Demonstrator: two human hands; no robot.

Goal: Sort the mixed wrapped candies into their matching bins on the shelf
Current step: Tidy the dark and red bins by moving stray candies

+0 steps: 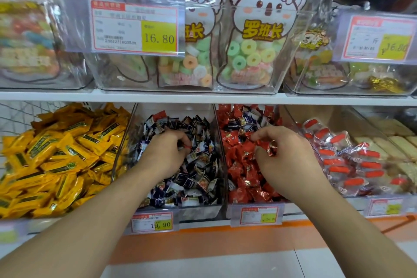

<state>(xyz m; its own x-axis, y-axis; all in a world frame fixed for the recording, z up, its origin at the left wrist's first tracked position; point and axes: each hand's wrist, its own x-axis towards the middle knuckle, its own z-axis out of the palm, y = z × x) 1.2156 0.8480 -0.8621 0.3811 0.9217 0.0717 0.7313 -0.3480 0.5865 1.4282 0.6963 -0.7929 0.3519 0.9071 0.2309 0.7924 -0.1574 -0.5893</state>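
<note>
The clear middle bin (204, 211) holds dark blue and white wrapped candies (198, 176), with one red candy (158, 116) lying at its back. My left hand (165, 153) is down in this pile with curled fingers, and a sliver of red wrapper (189, 147) shows at the fingertips. The bin to its right (256, 206) holds red wrapped candies (246, 171), with several dark blue ones (242, 122) mixed in at the back. My right hand (278, 150) rests in the red pile with curled fingers. Whether it holds a candy is hidden.
Yellow bars (56, 156) fill the bin on the left. Clear packets with orange labels (352, 160) and pale wafers (392, 142) sit on the right. The upper shelf (203, 97) carries clear bins of bagged ring candies (252, 56). Price tags (152, 221) line the front edge.
</note>
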